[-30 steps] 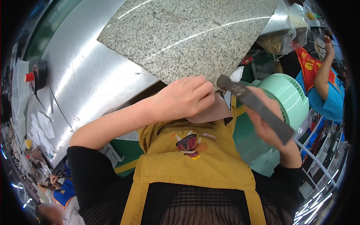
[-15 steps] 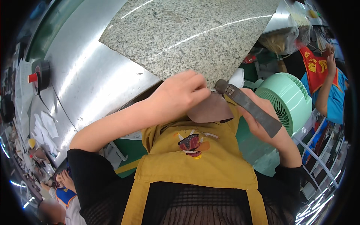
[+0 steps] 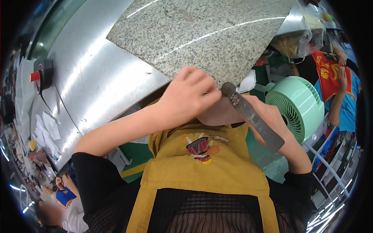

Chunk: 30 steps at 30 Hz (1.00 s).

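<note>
Head view: left hand (image 3: 190, 99) curled beside right hand (image 3: 268, 116) gripping blade (image 3: 252, 116).

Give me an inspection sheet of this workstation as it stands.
Surface: brushed steel table carrying a speckled grey granite slab.
Job's things: long flat dark metal blade; tan leather-like piece beneath it.
Clutter: black tape roll with red core, white paper slips.
Grippers: left hand pinches the tan piece; right hand holds the blade.
Cables: thin black cord on the table.
Surroundings: mint green round fan; another person's arm at right.
</note>
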{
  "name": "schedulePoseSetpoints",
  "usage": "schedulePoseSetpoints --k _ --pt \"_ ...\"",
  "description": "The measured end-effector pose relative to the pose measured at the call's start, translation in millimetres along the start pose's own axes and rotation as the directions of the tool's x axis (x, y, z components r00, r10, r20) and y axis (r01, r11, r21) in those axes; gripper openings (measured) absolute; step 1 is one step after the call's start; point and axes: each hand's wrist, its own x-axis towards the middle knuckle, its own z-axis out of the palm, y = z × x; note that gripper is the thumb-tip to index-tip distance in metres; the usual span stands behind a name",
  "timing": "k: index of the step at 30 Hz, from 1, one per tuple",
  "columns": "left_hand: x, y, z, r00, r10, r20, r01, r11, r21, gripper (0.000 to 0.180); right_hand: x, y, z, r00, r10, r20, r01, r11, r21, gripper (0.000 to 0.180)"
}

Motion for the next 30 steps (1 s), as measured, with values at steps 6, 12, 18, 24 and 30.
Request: schedulePoseSetpoints --k 6,12,18,24,30 --pt "-4.5 -5.1 -9.9 0.998 0.047 0.050 -0.050 0.997 0.059 0.023 0.2 -5.4 -5.1 0.996 0.070 -0.062 -0.059 0.984 0.166 0.036" --pt "-6.5 1.5 -7.3 0.999 0.048 0.007 -0.049 0.988 0.149 0.024 1.3 -11.3 -1.8 0.997 0.070 -0.036 -0.065 0.990 0.125 0.033" --pt "-6.6 2.5 -7.8 0.997 0.074 0.015 -0.075 0.976 0.203 0.023 3.1 -10.5 1.1 0.998 0.015 -0.064 -0.010 0.997 0.076 0.038" --pt "-12.0 -11.2 -12.8 0.998 -0.059 -0.006 0.058 0.994 -0.097 0.025 6.7 -9.8 0.7 0.999 0.046 -0.009 -0.045 0.997 0.060 0.041" --pt "-12.8 -4.9 -13.3 0.996 0.087 0.016 -0.089 0.984 0.154 0.021 5.5 -23.1 -2.5 0.993 0.031 -0.118 -0.016 0.992 0.123 0.031"
